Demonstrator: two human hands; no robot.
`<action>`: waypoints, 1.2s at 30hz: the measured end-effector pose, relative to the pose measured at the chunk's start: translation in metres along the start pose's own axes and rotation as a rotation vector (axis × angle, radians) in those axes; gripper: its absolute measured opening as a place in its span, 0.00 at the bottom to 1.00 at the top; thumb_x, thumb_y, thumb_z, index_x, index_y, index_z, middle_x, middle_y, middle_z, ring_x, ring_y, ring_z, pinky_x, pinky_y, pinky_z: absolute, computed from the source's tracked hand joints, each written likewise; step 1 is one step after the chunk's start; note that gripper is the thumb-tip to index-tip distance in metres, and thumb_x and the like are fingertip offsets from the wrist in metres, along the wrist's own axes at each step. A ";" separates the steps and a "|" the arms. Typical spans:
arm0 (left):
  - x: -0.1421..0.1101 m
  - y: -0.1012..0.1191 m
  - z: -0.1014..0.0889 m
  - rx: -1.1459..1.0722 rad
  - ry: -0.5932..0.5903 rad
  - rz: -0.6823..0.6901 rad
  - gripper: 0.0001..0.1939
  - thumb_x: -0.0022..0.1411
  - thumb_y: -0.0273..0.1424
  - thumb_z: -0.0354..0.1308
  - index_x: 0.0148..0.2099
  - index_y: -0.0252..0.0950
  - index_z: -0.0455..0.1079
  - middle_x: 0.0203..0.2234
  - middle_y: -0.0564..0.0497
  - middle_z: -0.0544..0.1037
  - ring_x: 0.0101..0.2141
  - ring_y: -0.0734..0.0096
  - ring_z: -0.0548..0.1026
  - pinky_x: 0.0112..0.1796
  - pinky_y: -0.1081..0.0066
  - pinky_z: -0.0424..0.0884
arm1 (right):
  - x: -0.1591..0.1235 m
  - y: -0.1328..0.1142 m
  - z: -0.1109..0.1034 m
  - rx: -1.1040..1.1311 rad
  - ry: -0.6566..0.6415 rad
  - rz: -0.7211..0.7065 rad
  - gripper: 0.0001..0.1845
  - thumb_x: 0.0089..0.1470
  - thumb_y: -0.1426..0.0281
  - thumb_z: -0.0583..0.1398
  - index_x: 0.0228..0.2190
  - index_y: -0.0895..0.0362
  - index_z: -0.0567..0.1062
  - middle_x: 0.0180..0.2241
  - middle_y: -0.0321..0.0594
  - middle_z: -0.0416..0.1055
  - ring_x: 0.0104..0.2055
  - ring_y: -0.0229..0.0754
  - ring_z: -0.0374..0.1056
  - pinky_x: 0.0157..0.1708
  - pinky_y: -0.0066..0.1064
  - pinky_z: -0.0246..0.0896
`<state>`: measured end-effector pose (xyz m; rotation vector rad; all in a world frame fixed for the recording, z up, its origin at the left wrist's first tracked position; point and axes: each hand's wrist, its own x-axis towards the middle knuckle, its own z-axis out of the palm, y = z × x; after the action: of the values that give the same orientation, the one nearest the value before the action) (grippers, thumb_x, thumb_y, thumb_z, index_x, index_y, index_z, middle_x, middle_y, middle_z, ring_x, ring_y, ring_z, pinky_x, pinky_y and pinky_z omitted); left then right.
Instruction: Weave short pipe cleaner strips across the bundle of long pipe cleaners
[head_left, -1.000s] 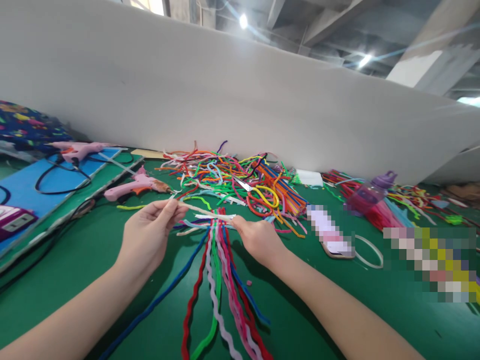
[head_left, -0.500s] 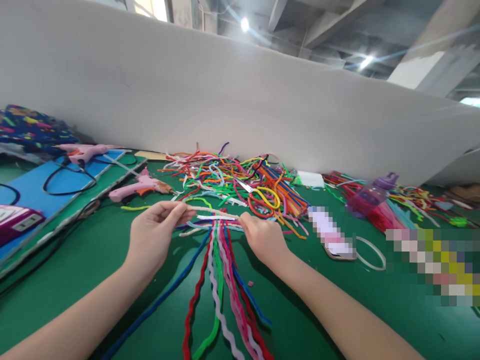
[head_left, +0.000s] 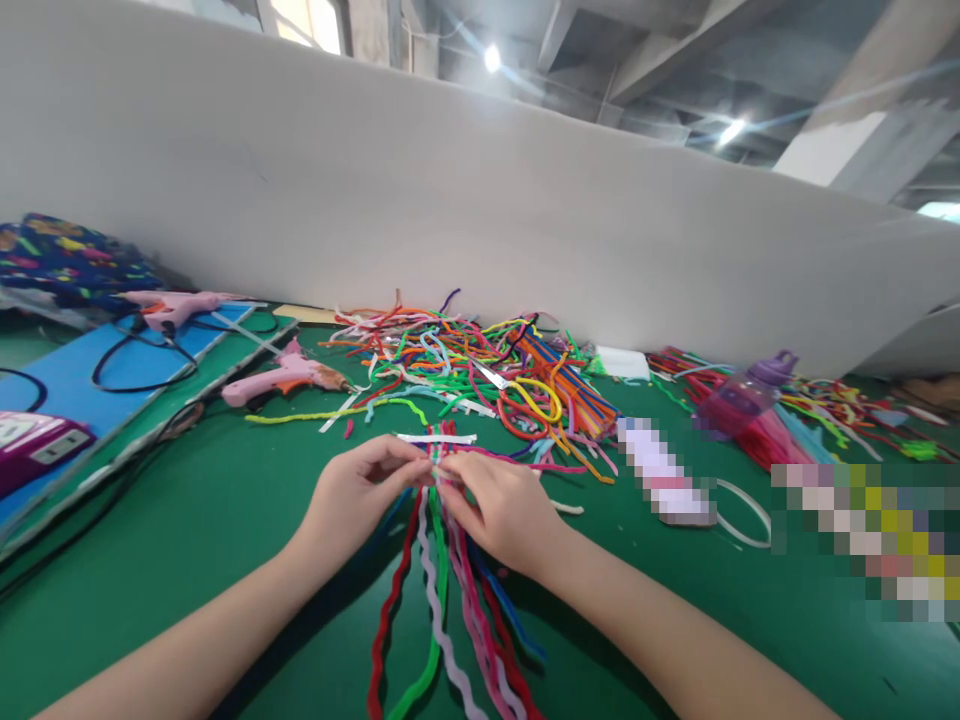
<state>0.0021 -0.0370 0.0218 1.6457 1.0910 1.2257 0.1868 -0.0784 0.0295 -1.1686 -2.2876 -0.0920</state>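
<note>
My left hand [head_left: 375, 485] and my right hand [head_left: 499, 500] meet at the top of a fan of colored pipe cleaners [head_left: 439, 600], thumbs and fingers pinched almost together. Between them they grip a cream pipe cleaner [head_left: 568, 509], one end of which sticks out beyond my right hand; its middle is hidden by my fingers. Red, lilac, green, pink and blue strands hang down toward me below the hands. Just above the fingertips, a white strip [head_left: 439, 439] lies across the strands.
Behind the hands lies a tangled heap of pipe cleaners [head_left: 420, 345] with yellow-handled scissors [head_left: 544, 395] on it. Pink glue guns [head_left: 281, 378] and their cables lie left. On the right are a phone [head_left: 664, 475] and a purple bottle [head_left: 742, 395]. A white partition [head_left: 450, 200] stands behind.
Both hands have come together and lower at the strands. Before, they were apart, stretching the cream pipe cleaner straight between them above the white strip.
</note>
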 end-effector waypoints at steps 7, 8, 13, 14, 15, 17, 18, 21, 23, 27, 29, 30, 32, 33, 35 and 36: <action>-0.002 -0.001 0.003 -0.117 -0.141 0.043 0.11 0.53 0.39 0.63 0.28 0.36 0.72 0.25 0.51 0.78 0.27 0.70 0.76 0.31 0.73 0.73 | 0.002 -0.003 -0.003 0.096 -0.017 0.102 0.13 0.65 0.68 0.48 0.39 0.56 0.72 0.34 0.39 0.77 0.36 0.40 0.73 0.34 0.26 0.59; -0.002 0.000 0.004 -0.146 -0.146 0.035 0.12 0.53 0.39 0.63 0.28 0.36 0.71 0.24 0.51 0.78 0.27 0.70 0.76 0.31 0.72 0.73 | 0.002 -0.003 -0.003 0.112 -0.031 0.125 0.13 0.65 0.68 0.48 0.39 0.56 0.71 0.33 0.39 0.77 0.35 0.40 0.73 0.34 0.26 0.59; 0.000 0.002 0.007 -0.229 -0.166 0.015 0.13 0.54 0.39 0.62 0.27 0.35 0.70 0.22 0.51 0.77 0.27 0.71 0.75 0.32 0.73 0.73 | 0.004 -0.006 -0.004 0.202 -0.054 0.221 0.12 0.65 0.68 0.48 0.39 0.56 0.71 0.33 0.40 0.76 0.35 0.40 0.73 0.35 0.26 0.58; 0.001 0.002 0.007 -0.228 -0.170 0.008 0.13 0.54 0.40 0.63 0.27 0.35 0.70 0.22 0.51 0.77 0.26 0.71 0.75 0.32 0.73 0.73 | 0.004 -0.006 -0.004 0.215 -0.059 0.230 0.12 0.65 0.68 0.48 0.39 0.56 0.71 0.33 0.40 0.76 0.36 0.40 0.73 0.35 0.26 0.58; 0.001 0.002 0.007 -0.222 -0.174 -0.003 0.14 0.53 0.41 0.63 0.27 0.35 0.71 0.22 0.51 0.77 0.26 0.71 0.75 0.31 0.72 0.73 | 0.004 -0.006 -0.004 0.224 -0.064 0.237 0.12 0.65 0.68 0.49 0.38 0.56 0.71 0.33 0.40 0.76 0.36 0.40 0.72 0.35 0.26 0.57; 0.001 0.003 0.007 -0.199 -0.176 -0.025 0.16 0.51 0.43 0.64 0.27 0.35 0.71 0.22 0.50 0.77 0.25 0.70 0.75 0.30 0.71 0.73 | 0.004 -0.006 -0.003 0.237 -0.067 0.253 0.11 0.64 0.68 0.49 0.37 0.56 0.71 0.32 0.39 0.75 0.35 0.40 0.72 0.35 0.26 0.57; 0.001 0.004 0.007 -0.188 -0.172 -0.032 0.17 0.50 0.45 0.64 0.27 0.35 0.71 0.22 0.50 0.77 0.25 0.70 0.75 0.30 0.70 0.73 | 0.004 -0.005 -0.003 0.249 -0.060 0.263 0.11 0.64 0.68 0.50 0.36 0.56 0.71 0.32 0.39 0.75 0.34 0.40 0.72 0.34 0.26 0.57; 0.000 0.007 0.008 -0.174 -0.151 -0.041 0.20 0.48 0.48 0.64 0.25 0.35 0.70 0.22 0.49 0.77 0.26 0.68 0.75 0.30 0.68 0.74 | 0.003 -0.006 -0.002 0.330 -0.005 0.291 0.11 0.64 0.68 0.50 0.35 0.56 0.71 0.29 0.36 0.73 0.31 0.37 0.70 0.31 0.24 0.56; 0.000 0.008 0.008 -0.175 -0.148 -0.057 0.21 0.48 0.50 0.64 0.25 0.35 0.70 0.22 0.48 0.77 0.26 0.67 0.76 0.31 0.67 0.75 | 0.004 -0.007 -0.001 0.397 0.026 0.300 0.11 0.64 0.69 0.50 0.35 0.56 0.71 0.28 0.35 0.73 0.29 0.35 0.68 0.29 0.23 0.56; 0.001 0.006 0.007 -0.155 -0.172 -0.119 0.22 0.48 0.51 0.63 0.28 0.36 0.70 0.23 0.48 0.78 0.26 0.65 0.77 0.30 0.65 0.76 | 0.005 -0.008 -0.004 0.364 -0.007 0.281 0.11 0.64 0.69 0.50 0.35 0.56 0.71 0.29 0.35 0.74 0.30 0.36 0.70 0.31 0.23 0.57; 0.002 0.003 0.006 -0.151 -0.180 -0.113 0.23 0.48 0.51 0.62 0.34 0.36 0.71 0.25 0.48 0.78 0.27 0.65 0.77 0.30 0.65 0.76 | 0.006 -0.005 -0.006 0.279 -0.052 0.281 0.11 0.63 0.69 0.51 0.35 0.55 0.72 0.29 0.36 0.74 0.31 0.37 0.71 0.31 0.24 0.56; 0.002 0.002 0.006 -0.151 -0.176 -0.096 0.24 0.49 0.51 0.62 0.38 0.36 0.71 0.27 0.47 0.79 0.27 0.65 0.78 0.31 0.65 0.77 | 0.006 -0.002 -0.007 0.237 -0.065 0.296 0.11 0.63 0.69 0.51 0.35 0.55 0.72 0.29 0.37 0.74 0.30 0.38 0.71 0.30 0.24 0.56; 0.003 -0.001 0.004 -0.136 -0.161 -0.036 0.27 0.53 0.49 0.59 0.48 0.36 0.67 0.32 0.47 0.78 0.29 0.65 0.78 0.32 0.65 0.77 | 0.006 0.007 -0.008 0.154 -0.057 0.344 0.11 0.63 0.69 0.51 0.35 0.56 0.72 0.27 0.37 0.74 0.29 0.38 0.71 0.28 0.25 0.54; 0.004 -0.003 0.003 -0.107 -0.162 -0.001 0.27 0.56 0.48 0.58 0.51 0.36 0.65 0.34 0.47 0.78 0.30 0.66 0.78 0.33 0.65 0.77 | 0.006 0.012 -0.008 0.110 -0.041 0.362 0.11 0.62 0.69 0.51 0.34 0.56 0.72 0.26 0.37 0.74 0.28 0.38 0.70 0.28 0.25 0.53; 0.004 -0.008 0.001 0.000 -0.177 0.070 0.23 0.60 0.44 0.54 0.53 0.37 0.63 0.36 0.48 0.78 0.32 0.67 0.78 0.36 0.67 0.76 | 0.005 0.023 -0.006 0.048 -0.011 0.384 0.10 0.61 0.70 0.52 0.32 0.57 0.72 0.25 0.37 0.73 0.28 0.38 0.69 0.28 0.26 0.53; 0.004 -0.010 -0.001 0.072 -0.193 0.105 0.20 0.62 0.42 0.53 0.52 0.37 0.64 0.37 0.48 0.78 0.34 0.68 0.78 0.38 0.68 0.75 | 0.005 0.028 -0.005 0.046 0.004 0.388 0.10 0.60 0.71 0.52 0.31 0.57 0.72 0.26 0.37 0.72 0.28 0.38 0.69 0.29 0.26 0.53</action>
<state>0.0004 -0.0303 0.0140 1.8544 0.9490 1.0782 0.2086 -0.0593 0.0310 -1.5590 -2.0064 0.1045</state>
